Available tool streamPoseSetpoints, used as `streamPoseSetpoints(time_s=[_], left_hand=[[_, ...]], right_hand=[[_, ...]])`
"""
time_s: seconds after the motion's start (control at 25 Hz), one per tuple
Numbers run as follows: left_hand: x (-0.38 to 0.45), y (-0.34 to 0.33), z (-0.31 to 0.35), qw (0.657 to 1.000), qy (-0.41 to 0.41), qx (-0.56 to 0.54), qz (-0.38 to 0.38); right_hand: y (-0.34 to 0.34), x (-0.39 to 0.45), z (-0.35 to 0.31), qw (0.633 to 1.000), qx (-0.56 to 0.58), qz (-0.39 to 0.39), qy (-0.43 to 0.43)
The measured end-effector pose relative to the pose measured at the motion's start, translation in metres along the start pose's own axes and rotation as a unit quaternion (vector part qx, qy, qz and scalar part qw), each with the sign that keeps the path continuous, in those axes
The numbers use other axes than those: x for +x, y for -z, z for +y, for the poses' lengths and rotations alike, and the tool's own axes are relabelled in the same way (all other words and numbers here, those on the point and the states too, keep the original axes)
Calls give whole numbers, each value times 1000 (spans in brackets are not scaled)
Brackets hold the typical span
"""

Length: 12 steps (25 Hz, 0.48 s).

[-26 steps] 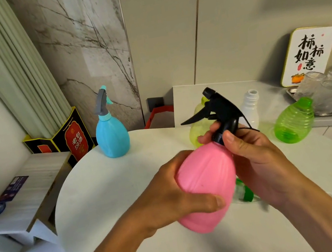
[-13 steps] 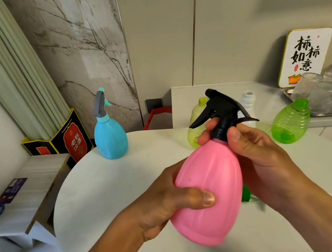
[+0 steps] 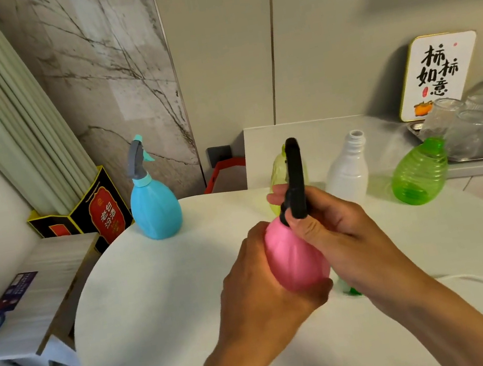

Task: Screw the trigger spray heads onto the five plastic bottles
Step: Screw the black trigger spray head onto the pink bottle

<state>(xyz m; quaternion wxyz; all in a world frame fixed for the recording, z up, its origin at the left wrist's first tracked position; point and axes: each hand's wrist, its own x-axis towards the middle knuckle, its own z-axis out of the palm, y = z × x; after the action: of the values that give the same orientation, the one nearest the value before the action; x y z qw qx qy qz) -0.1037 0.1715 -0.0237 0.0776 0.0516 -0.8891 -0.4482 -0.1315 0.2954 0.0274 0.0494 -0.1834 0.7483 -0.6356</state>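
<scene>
Above the round white table point(image 3: 163, 293) I hold a pink bottle point(image 3: 293, 257). My left hand point(image 3: 263, 295) grips its body from the left. My right hand point(image 3: 329, 228) is curled round the collar of the black trigger spray head point(image 3: 295, 179) that sits on the bottle's neck. A blue bottle point(image 3: 156, 210) with a grey spray head stands at the table's far left. Behind my hands stand a yellow-green bottle point(image 3: 277, 173), partly hidden, and a white open-necked bottle point(image 3: 349, 170). A green open-necked bottle point(image 3: 419, 174) leans at the right.
A green-and-white part point(image 3: 351, 289) lies on the table under my right wrist, mostly hidden. A tray of clear glasses point(image 3: 482, 127) and a white sign point(image 3: 437, 74) stand on the counter at the right. A low wooden shelf point(image 3: 29, 304) and a black-and-red box point(image 3: 103, 213) are at the left.
The black spray head has turned on the pink bottle, its nozzle swinging from pointing left to pointing away from me. The bottle has come more upright and moved slightly right.
</scene>
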Motion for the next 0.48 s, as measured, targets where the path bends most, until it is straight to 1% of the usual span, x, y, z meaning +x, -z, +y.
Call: streamPoseSetpoints(time_s=[0.08,0.16,0.24,0.32,0.36,0.48], left_hand=[[11,-1,-7,999,-23,25,25],[30,10,-16,997,-41,32,52],[52,24,-22,996,-31,19,86],[78,31,-28,994,-22,17,107],[90,32,-31,993,-22,30,108],[122,32,-49,994,-17,39,99]], right_hand=[[7,1,-1,997,-58,-12,-51],[17,1,-4,982,-168,9,-85],[22,-2,-6,951,-297,25,-80],[25,-4,-7,915,-399,7,-64],[27,-4,-7,905,-421,-10,-64],[28,-7,-7,893,-440,-50,-77]])
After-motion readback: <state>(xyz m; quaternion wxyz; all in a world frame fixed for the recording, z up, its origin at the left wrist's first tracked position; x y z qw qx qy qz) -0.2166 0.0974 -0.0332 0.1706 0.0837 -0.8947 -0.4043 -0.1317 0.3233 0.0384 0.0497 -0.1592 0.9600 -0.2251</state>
